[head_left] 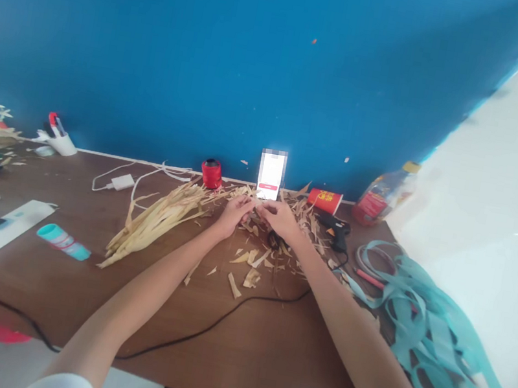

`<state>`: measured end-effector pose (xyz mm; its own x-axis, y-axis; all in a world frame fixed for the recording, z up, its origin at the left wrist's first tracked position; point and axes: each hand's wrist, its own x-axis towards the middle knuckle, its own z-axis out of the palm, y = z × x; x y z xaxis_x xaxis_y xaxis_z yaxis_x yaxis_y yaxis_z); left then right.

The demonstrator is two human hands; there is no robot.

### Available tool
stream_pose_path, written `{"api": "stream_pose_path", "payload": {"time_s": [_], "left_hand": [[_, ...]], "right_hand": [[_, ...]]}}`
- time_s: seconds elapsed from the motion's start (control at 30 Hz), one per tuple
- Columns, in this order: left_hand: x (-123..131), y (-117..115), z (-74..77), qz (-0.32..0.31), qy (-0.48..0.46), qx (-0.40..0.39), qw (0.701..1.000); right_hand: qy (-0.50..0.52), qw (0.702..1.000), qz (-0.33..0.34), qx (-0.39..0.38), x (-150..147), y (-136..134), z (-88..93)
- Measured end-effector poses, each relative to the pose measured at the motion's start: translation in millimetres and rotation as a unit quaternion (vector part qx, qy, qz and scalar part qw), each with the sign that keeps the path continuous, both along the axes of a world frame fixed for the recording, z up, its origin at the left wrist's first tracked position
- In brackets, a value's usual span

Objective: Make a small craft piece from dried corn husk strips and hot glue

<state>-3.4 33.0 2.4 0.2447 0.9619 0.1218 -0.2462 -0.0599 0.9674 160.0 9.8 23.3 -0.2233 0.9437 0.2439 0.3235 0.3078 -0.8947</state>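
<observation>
My left hand (235, 214) and my right hand (280, 220) meet above the middle of the brown table, fingertips pinched close together. Whatever lies between the fingers is too small to make out. Just behind them a lit phone (270, 176) stands upright against the blue wall. Dry husk scraps (252, 277) are strewn beneath and around both hands. To the left of my left hand lies a bundle of pale dried corn husks (156, 220). A black glue gun (339, 231) rests to the right of my right hand.
A red roll (211, 175), a red paper cup (325, 200) and a plastic bottle (384, 194) line the wall. Teal ribbon (428, 332) sprawls at right. A black cord (219, 320) crosses the table (193, 361). At left are a teal tube (63, 242) and a power strip (1, 238).
</observation>
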Motion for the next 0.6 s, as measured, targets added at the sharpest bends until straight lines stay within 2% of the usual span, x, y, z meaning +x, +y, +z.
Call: {"api": "stream_pose_path", "payload": {"time_s": [0.1,0.23,0.43,0.6], "left_hand": [[0,2,-3.8,0.017,-0.004,-0.004,1.0],[0,4,-5.9,0.014,-0.03,-0.028,0.999],[-1,4,-6.6,0.021,-0.017,0.0,1.0],[-1,5,-9.3,0.032,-0.007,0.011,0.999]], "right_hand": [[-0.016,1.0,0.001,0.011,-2,1,0.0],[-0.039,0.997,-0.03,0.057,-1,3,-0.7],[0.016,0.999,-0.03,-0.001,-3,3,-3.7],[0.063,0.994,0.054,-0.075,-9,-7,1.5]]}}
